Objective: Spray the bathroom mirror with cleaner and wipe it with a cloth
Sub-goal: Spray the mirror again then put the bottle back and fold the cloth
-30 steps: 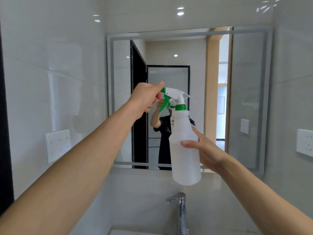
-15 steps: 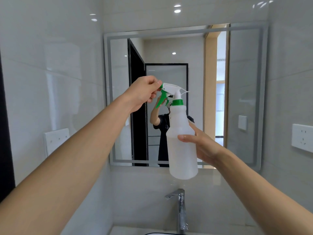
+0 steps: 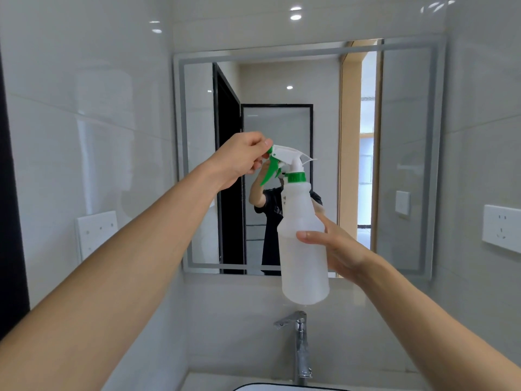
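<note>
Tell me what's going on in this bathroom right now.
A person stands facing the wall-mounted rectangular bathroom mirror, holding up a translucent white plastic spray bottle with a green trigger. The right hand grips the bottle's body, while the left hand pinches the green nozzle tip at the front of the spray head. The trigger is not being squeezed, and no cloth is visible. A chrome faucet stands below.

A chrome faucet (image 3: 300, 348) stands on the white sink counter (image 3: 214, 380) below.
</note>
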{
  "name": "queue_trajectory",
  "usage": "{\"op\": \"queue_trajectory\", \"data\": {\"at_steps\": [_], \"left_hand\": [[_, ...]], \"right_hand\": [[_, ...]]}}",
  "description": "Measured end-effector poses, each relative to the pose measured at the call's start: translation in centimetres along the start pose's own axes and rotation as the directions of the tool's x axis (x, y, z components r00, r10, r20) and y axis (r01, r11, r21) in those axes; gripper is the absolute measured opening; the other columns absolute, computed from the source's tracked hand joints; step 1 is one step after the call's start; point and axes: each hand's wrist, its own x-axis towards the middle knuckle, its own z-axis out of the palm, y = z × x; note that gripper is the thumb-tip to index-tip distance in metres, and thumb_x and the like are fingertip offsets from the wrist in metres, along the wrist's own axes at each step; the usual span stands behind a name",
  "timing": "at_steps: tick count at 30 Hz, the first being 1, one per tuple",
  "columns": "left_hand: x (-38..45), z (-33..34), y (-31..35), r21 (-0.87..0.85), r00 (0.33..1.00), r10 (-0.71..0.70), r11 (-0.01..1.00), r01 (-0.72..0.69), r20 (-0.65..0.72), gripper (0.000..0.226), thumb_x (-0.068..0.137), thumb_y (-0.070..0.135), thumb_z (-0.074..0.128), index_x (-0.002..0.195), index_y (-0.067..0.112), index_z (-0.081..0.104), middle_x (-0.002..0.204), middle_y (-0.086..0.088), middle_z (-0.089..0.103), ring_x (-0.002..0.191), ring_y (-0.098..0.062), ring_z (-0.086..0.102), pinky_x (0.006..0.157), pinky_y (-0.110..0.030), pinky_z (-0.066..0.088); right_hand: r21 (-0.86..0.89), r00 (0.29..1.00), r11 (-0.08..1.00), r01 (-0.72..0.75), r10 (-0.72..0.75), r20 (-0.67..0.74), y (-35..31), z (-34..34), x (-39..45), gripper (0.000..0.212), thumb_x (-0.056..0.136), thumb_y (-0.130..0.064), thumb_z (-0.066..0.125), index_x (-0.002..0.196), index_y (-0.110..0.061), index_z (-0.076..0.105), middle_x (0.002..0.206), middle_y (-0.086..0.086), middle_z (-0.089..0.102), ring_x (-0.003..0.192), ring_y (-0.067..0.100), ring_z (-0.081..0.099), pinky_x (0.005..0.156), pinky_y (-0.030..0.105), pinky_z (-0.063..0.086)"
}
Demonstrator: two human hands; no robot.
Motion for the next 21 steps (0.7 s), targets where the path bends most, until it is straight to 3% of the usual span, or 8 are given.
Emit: {"op": "queue_trajectory", "data": {"at_steps": [5, 9, 13, 16, 21], "left_hand": [[-0.4, 0.0, -0.5, 0.038, 0.999, 0.044, 0.998, -0.045, 0.019, 0.019, 0.104, 0.016, 0.05, 0.09, 0.005, 0.057, 0.085, -0.012, 0.053, 0.069, -0.014, 0.049, 0.061, -0.024, 0.04], [-0.5, 0.1, -1.2, 0.04, 0.998, 0.057, 0.998, -0.057, 0.004, 0.019, 0.103, 0.017, 0.052, 0.091, 0.005, 0.061, 0.08, -0.004, 0.061, 0.07, -0.013, 0.057, 0.062, -0.023, 0.045], [-1.1, 0.9, -2.3, -0.055, 0.999, -0.032, 0.998, 0.03, -0.028, 0.025, 0.103, 0.029, 0.051, 0.098, 0.01, 0.068, 0.085, -0.002, 0.068, 0.07, -0.011, 0.062, 0.063, -0.025, 0.051], [-1.7, 1.5, -2.8, -0.009, 0.995, -0.086, 0.996, 0.086, -0.056, 0.03, 0.105, 0.037, 0.045, 0.098, 0.019, 0.067, 0.092, -0.001, 0.072, 0.076, -0.012, 0.068, 0.069, -0.028, 0.057], [-3.3, 1.7, -3.9, 0.073, 0.981, -0.174, 0.981, 0.181, -0.085, 0.02, 0.102, 0.017, 0.044, 0.102, 0.019, 0.063, 0.103, -0.01, 0.069, 0.093, -0.025, 0.07, 0.064, -0.026, 0.059]], "right_hand": [[-0.002, 1.0, 1.0, 0.001, -0.001, -0.005, 0.7, 0.0, -0.2, 0.057, 0.069, -0.034, 0.082, 0.119, -0.05, 0.059, 0.124, 0.009, 0.064, 0.118, 0.036, 0.061, 0.102, 0.059, 0.048], [0.004, 1.0, 1.0, -0.008, 0.008, -0.01, 1.3, 0.0, -0.5, 0.057, 0.069, -0.034, 0.083, 0.119, -0.051, 0.059, 0.125, 0.009, 0.063, 0.118, 0.035, 0.061, 0.102, 0.059, 0.048], [0.029, 0.998, 0.999, -0.028, 0.03, -0.062, 1.9, 0.2, -0.3, 0.07, 0.065, -0.037, 0.084, 0.127, -0.045, 0.053, 0.128, 0.012, 0.061, 0.119, 0.036, 0.06, 0.102, 0.06, 0.047], [0.024, 0.99, 0.998, -0.049, 0.052, -0.129, 2.2, 0.5, 0.0, 0.085, 0.061, -0.041, 0.086, 0.136, -0.031, 0.047, 0.128, 0.014, 0.061, 0.118, 0.036, 0.061, 0.101, 0.06, 0.048], [0.025, 0.971, 0.999, -0.044, 0.048, -0.234, 2.5, 0.9, 0.3, 0.078, 0.061, -0.043, 0.085, 0.129, -0.025, 0.052, 0.12, 0.01, 0.067, 0.112, 0.032, 0.065, 0.098, 0.057, 0.052]]}}
